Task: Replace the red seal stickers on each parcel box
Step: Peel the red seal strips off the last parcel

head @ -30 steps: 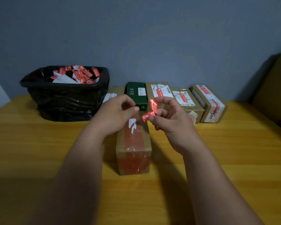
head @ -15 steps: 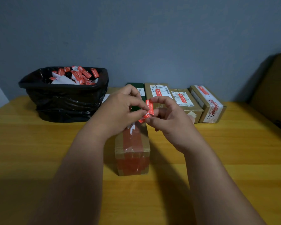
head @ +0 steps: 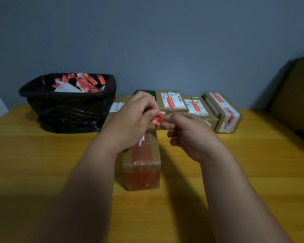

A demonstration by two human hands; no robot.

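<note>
A crumpled red seal sticker (head: 158, 118) is pinched between the thumb and forefinger of my left hand (head: 133, 121), above the far end of a brown parcel box (head: 141, 165) with reddish tape that stands in front of me. My right hand (head: 188, 135) hovers just right of the sticker with loosely curled fingers; its forefinger tip is beside the sticker's edge and holds nothing that I can see. Torn white paper residue shows on top of the box.
A black-lined bin (head: 67, 109) full of used red stickers stands at the back left of the wooden table (head: 42, 163). Several parcels line the wall: a green box (head: 144, 92) and brown boxes (head: 172, 102) (head: 223, 113) with red seals. A large carton (head: 295, 95) stands far right.
The sticker has passed from my right hand's pinch to my left hand's pinch and is now more crumpled. My right fingers have loosened and drawn slightly away.
</note>
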